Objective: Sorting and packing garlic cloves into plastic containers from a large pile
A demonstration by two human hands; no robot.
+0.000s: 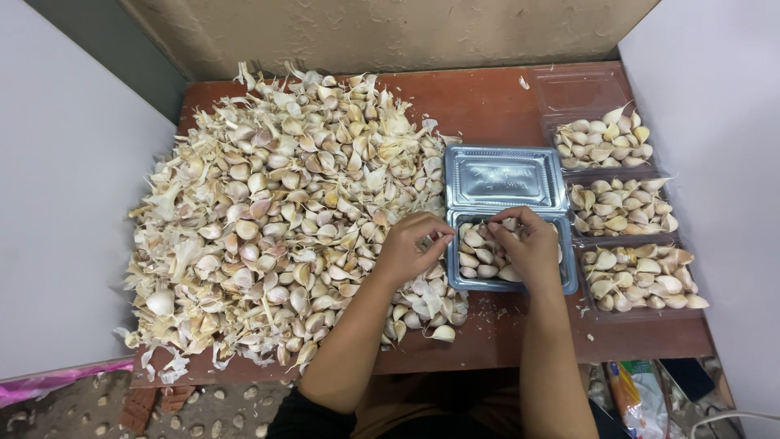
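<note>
head view: cloves are best taken singly from the garlic pile [276, 211] left of the left hand [410, 248], whose fingers are pinched together at the pile's edge, apparently on a clove. just right, the right hand [528, 248] is curled over the open clear tray [569, 280], fingertips touching cloves inside.

left hand [413, 246] curled, right hand [526, 242] pinching, forearms parallel

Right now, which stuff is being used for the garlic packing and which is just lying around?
In use:
left hand
right hand
garlic pile
open clear tray, part filled with cloves
three filled trays

Just lying about:
cloves on the floor
packets under the table
</note>
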